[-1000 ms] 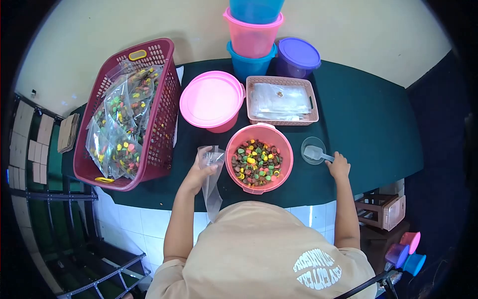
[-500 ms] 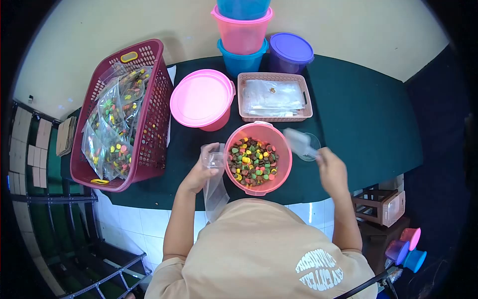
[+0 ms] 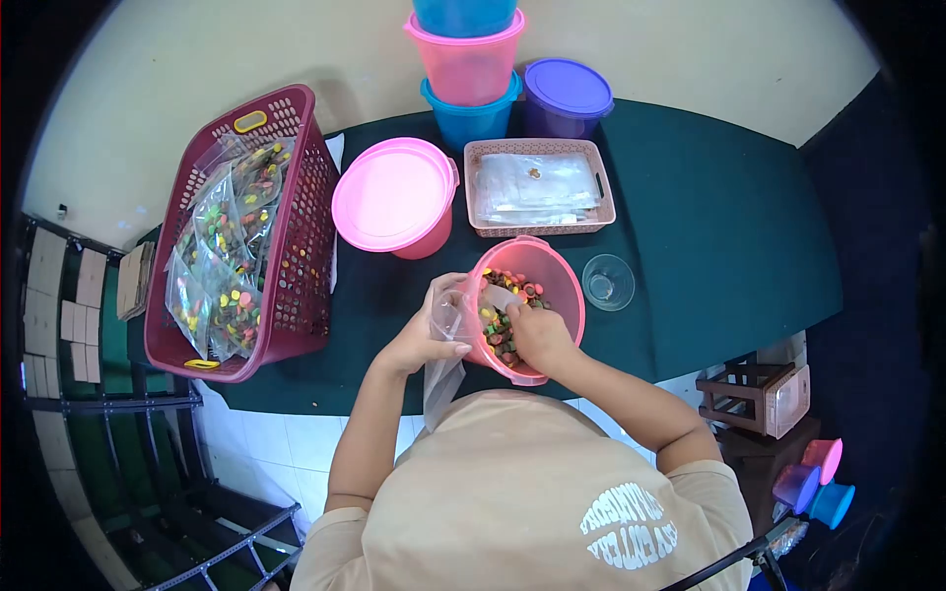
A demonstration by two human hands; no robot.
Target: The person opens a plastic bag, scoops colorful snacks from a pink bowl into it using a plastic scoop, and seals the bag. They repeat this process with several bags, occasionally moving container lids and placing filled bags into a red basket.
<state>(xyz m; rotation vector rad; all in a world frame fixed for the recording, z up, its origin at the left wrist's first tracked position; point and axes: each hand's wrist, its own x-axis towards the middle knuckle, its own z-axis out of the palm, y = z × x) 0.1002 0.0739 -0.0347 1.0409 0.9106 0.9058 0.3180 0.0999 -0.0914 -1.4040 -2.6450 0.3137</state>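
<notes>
A pink tub (image 3: 566, 281) of brown, green, yellow and red candies (image 3: 502, 340) stands in front of me, tilted towards the left. My left hand (image 3: 426, 330) is against its left side, closed on a clear plastic bag (image 3: 443, 389) that hangs down beside the tub. Something clear and round shows at the bag's mouth; its kind is hard to make out. Inside the tub, my right hand (image 3: 541, 340) grips a whitish translucent scoop (image 3: 501, 296), whose end is among the candies. A clear round bowl (image 3: 608, 283) rests on the cloth to the right.
A maroon basket (image 3: 313, 222) with several filled bags stands left. Behind the tub are a lidded pink tub (image 3: 394, 195) and a beige tray (image 3: 537, 229) of flat plastic bags. Stacked tubs (image 3: 471, 118) and a purple-lidded tub (image 3: 569, 89) stand by the wall.
My right hand has moved left with the scoop, from above the clear bowl into the tub. The tub now leans left, and my left hand with the bag has come against it.
</notes>
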